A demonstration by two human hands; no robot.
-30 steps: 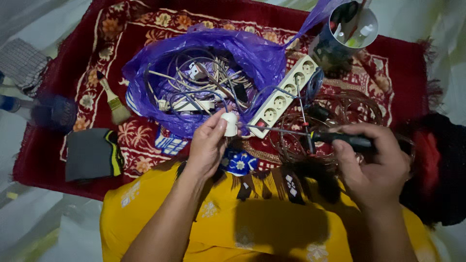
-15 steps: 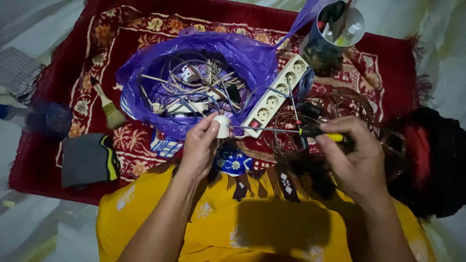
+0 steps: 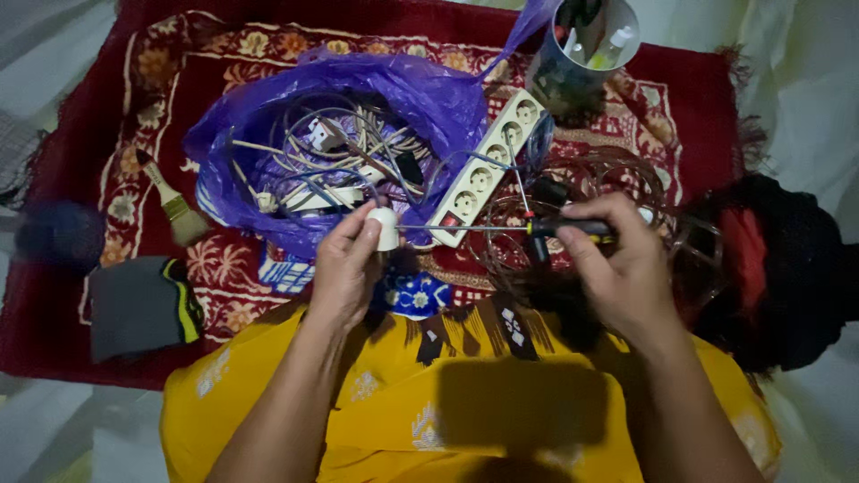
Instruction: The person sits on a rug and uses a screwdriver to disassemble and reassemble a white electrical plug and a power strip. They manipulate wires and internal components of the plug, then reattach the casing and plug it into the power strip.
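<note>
My left hand [image 3: 344, 268] pinches small white plug [image 3: 386, 229] at fingertips. My right hand [image 3: 617, 268] grips screwdriver [image 3: 501, 229], shaft tip meeting plug. White power strip [image 3: 483, 170], purple bag [image 3: 358, 107] just beyond hands.

I'm sitting over a dark red patterned rug [image 3: 689, 98], fringed at its right edge, spread on a pale floor [image 3: 54, 63]. Light is dim and cool; the surface at the left looks glossy, maybe tile.

A red rug [image 3: 716, 98] carries a purple bag [image 3: 429, 98], power strip [image 3: 483, 174], brush [image 3: 174, 206], cup [image 3: 573, 67] far right, and a grey cloth [image 3: 134, 304] near left.
</note>
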